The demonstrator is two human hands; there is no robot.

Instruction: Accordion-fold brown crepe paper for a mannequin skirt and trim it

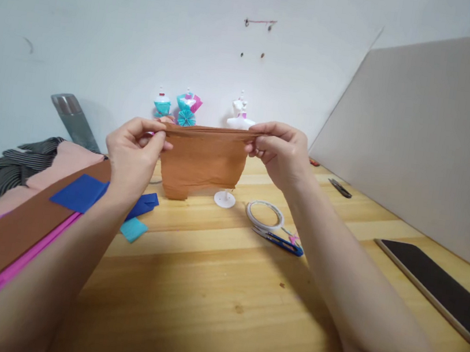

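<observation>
A sheet of brown crepe paper [204,160] hangs between my two hands above the table, its top edge folded into several thin layers. Thumb and fingers of my left hand [137,145] pinch its upper left corner. At the upper right corner, my right hand [280,150] pinches it the same way. The sheet's lower edge is uneven. Behind it stands a small white mannequin [239,109], partly hidden, with its round white base [225,199] showing below the paper.
Double-sided tape [265,214] and blue thread snips [278,241] lie right of centre. A phone [438,289] and black snips [340,188] are farther right. Coloured paper strips [13,226], striped cloth [0,166] and a bottle [76,122] occupy the left. Two dressed mini mannequins [187,108] stand behind.
</observation>
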